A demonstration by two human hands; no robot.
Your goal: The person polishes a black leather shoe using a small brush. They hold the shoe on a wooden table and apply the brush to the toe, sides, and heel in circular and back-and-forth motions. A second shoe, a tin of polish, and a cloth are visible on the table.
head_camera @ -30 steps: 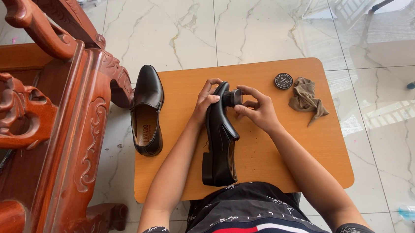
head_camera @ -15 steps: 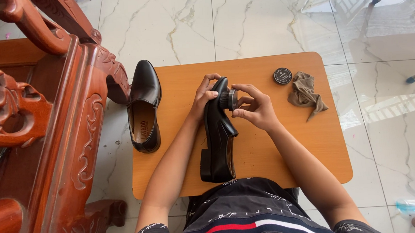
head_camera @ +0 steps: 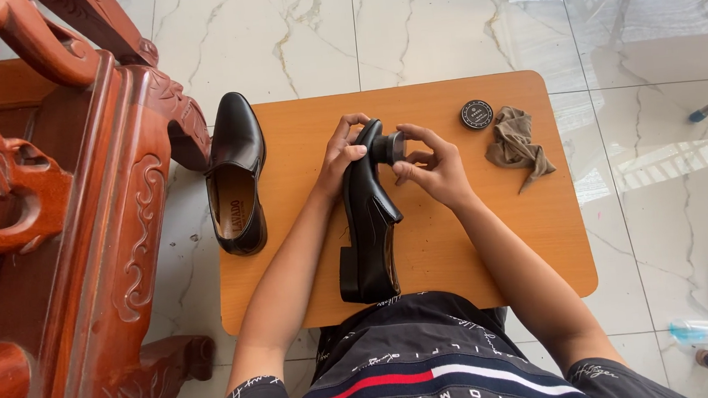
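The right hand (head_camera: 431,166) has shifted its small dark applicator (head_camera: 387,147) slightly along the toe of the black shoe (head_camera: 368,215), which the left hand (head_camera: 342,154) still grips.

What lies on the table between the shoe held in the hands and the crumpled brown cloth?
In the head view, the right hand and a small round black tin lie between the held shoe and the brown cloth; otherwise bare table.

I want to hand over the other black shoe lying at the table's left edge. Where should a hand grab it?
Take the second shoe at its heel end, fingers hooked into the open collar, coming from the person's side. It lies sole down, opening up, heel nearest the person, clear of the left hand.
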